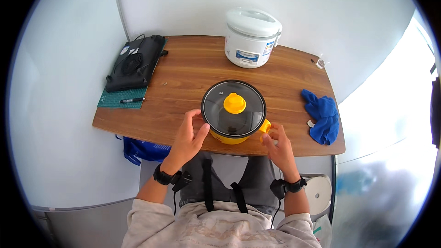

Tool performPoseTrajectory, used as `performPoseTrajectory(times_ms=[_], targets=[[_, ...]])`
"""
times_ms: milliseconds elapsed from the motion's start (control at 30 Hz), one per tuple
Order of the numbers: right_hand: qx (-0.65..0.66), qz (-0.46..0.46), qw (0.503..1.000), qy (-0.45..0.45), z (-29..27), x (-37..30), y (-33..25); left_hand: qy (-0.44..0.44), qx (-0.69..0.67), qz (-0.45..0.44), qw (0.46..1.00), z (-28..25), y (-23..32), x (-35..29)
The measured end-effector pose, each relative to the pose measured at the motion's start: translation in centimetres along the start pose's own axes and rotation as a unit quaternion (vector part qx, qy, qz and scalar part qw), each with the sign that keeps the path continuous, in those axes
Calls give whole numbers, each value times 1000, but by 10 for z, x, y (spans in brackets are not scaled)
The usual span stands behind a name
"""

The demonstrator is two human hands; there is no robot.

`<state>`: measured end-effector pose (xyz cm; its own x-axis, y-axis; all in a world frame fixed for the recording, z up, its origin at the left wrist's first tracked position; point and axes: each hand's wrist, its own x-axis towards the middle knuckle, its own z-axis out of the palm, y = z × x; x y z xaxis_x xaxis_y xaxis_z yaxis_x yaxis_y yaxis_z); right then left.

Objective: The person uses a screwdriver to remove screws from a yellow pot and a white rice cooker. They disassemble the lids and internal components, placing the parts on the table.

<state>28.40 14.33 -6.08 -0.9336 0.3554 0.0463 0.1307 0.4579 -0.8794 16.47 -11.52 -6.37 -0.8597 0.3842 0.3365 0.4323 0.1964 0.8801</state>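
Note:
A small yellow pot (231, 140) stands near the front edge of the wooden table. On it lies a dark-rimmed glass lid (212, 112) with a yellow knob (234, 104). My left hand (187, 135) is at the pot's left side, thumb and fingers apart; its fingertips come up to the rim, and I cannot tell whether they press on it. At the pot's right, my right hand (279, 147) has its fingers curled around the short yellow handle (265, 126). The inside of the pot shows only dimly through the lid.
A white rice cooker (250, 41) stands at the back. An upturned black appliance (133, 66) and a pen (132, 100) lie on a green cutting mat (108, 101) at left. At right are a crumpled blue cloth (324, 117) and a small clear plastic piece (320, 63).

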Motion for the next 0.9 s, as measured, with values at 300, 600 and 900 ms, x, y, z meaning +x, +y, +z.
performPoseTrajectory(times_ms=[300, 600, 900], targets=[[26, 30, 994, -102, 49, 56, -43, 7, -27, -40, 999, -45, -44, 47], [71, 31, 988, -133, 134, 161, -76, -58, 33, -131, 989, -100, -61, -1], [97, 22, 985, -138, 206, 236, -105, 13, 119, -64, 991, -106, -90, -35]])
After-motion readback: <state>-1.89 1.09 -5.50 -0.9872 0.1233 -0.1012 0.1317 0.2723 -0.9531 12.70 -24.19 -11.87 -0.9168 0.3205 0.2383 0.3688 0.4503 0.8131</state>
